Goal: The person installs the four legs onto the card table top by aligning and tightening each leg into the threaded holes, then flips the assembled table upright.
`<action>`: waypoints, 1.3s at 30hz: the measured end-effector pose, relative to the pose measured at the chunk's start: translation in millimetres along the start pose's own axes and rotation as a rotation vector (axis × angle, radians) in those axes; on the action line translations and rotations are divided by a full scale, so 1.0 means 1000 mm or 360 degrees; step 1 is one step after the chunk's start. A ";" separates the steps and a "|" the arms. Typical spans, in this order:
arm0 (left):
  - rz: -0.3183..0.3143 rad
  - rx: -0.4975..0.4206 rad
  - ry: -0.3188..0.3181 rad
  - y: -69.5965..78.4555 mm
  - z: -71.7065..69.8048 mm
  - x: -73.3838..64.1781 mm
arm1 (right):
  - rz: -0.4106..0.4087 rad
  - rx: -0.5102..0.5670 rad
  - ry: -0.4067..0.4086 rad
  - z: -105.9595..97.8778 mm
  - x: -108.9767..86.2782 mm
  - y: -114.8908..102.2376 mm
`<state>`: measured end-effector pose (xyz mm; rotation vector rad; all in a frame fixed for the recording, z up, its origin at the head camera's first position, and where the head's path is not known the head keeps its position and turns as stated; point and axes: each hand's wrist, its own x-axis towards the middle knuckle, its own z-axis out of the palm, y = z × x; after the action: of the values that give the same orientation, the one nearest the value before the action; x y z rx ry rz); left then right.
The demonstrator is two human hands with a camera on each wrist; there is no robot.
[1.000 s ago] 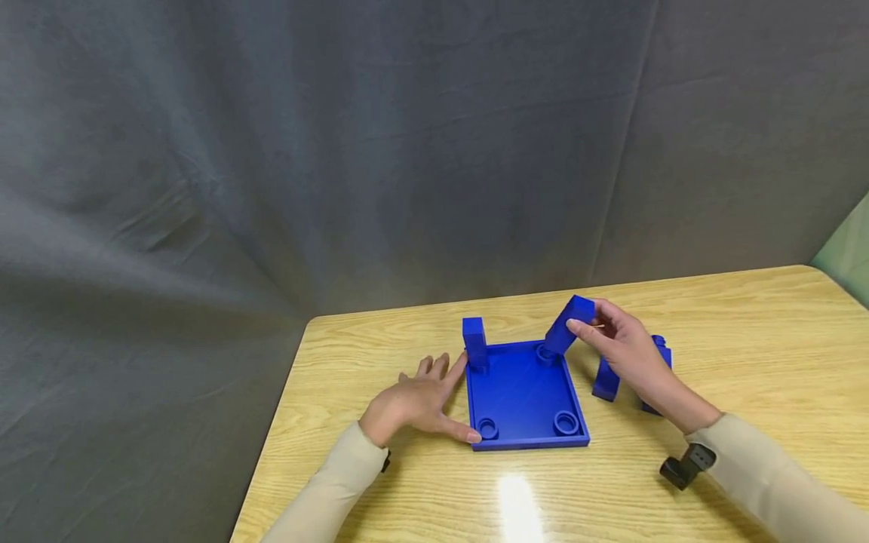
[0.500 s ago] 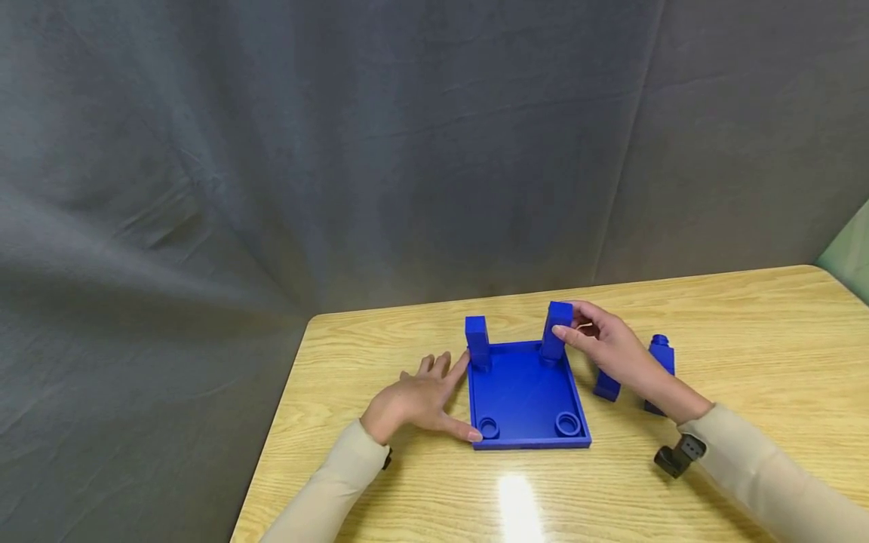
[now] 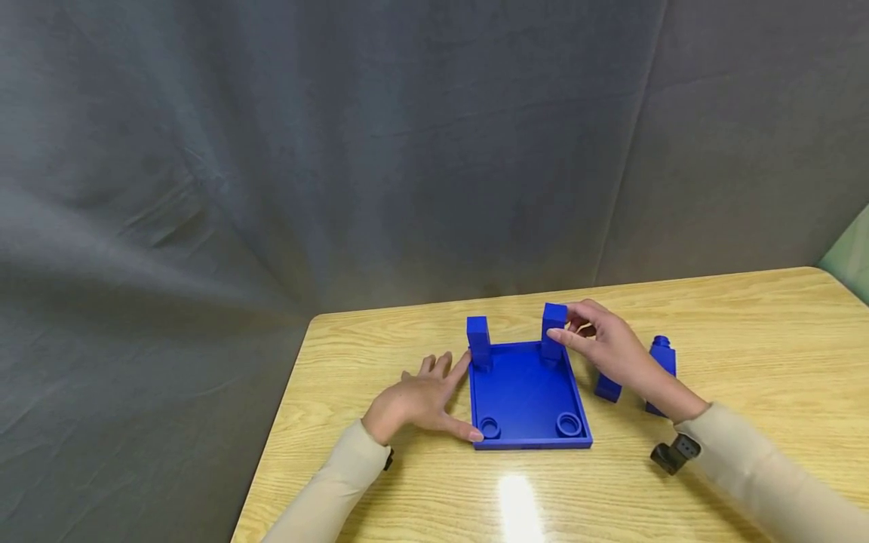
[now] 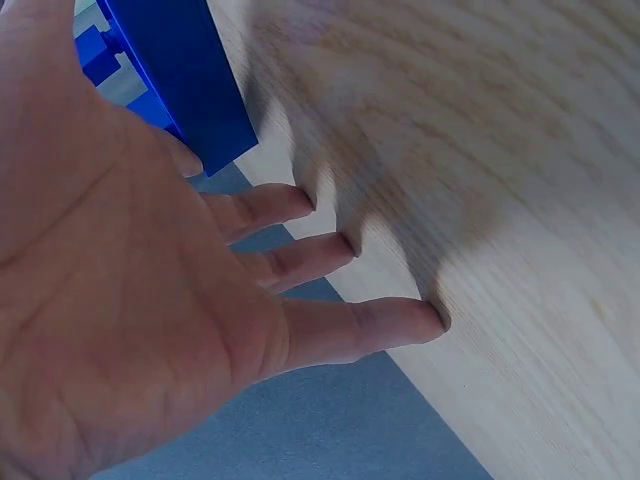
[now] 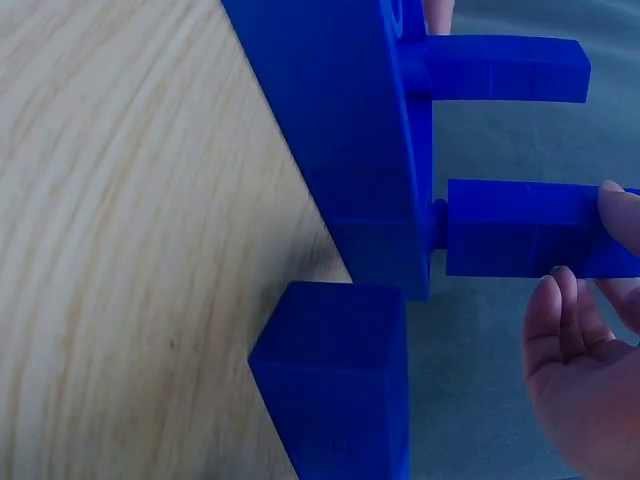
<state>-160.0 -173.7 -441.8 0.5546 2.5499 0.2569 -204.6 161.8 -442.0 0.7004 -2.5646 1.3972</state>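
Note:
A square blue tabletop piece (image 3: 523,396) with a raised rim lies underside up on the table. Spread out along its left side is my left hand (image 3: 421,406), thumb at the near corner and index finger at the far one. My right hand (image 3: 609,348) pinches a square blue leg (image 3: 554,330) near its top. In the right wrist view this leg (image 5: 510,230) stands at its corner, with a narrow neck showing between it and the piece. Another blue leg (image 3: 478,338) stands upright at the far left corner. Round sockets (image 3: 568,424) show at both near corners.
Two loose blue legs lie right of the piece: one leg (image 3: 608,387) partly under my right hand, the other leg (image 3: 661,367) with its threaded end pointing away. A grey curtain (image 3: 448,151) hangs behind the wooden table (image 3: 434,498).
The leg in my right hand has gone from tilted over the far right corner to upright there. My right hand has shifted slightly left with it. The left hand stays in place.

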 end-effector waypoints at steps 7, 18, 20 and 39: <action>-0.0005 0.0031 0.0012 -0.003 0.002 0.001 | 0.0037 0.0001 0.0044 0.006 -0.001 0.001; -0.0010 0.0037 0.0015 -0.003 0.001 -0.001 | 0.0217 0.0080 -0.0070 0.003 0.000 -0.002; -0.0010 0.0036 0.0013 -0.003 0.001 -0.001 | 0.0216 0.0086 -0.0059 0.004 0.000 -0.001; -0.0016 0.0062 0.0023 -0.006 0.000 -0.002 | -0.0029 0.0003 -0.0024 0.005 0.000 -0.003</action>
<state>-160.8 -179.5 -442.2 0.5564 2.5759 0.2091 -203.1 156.1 -442.4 0.7352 -2.5620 1.3940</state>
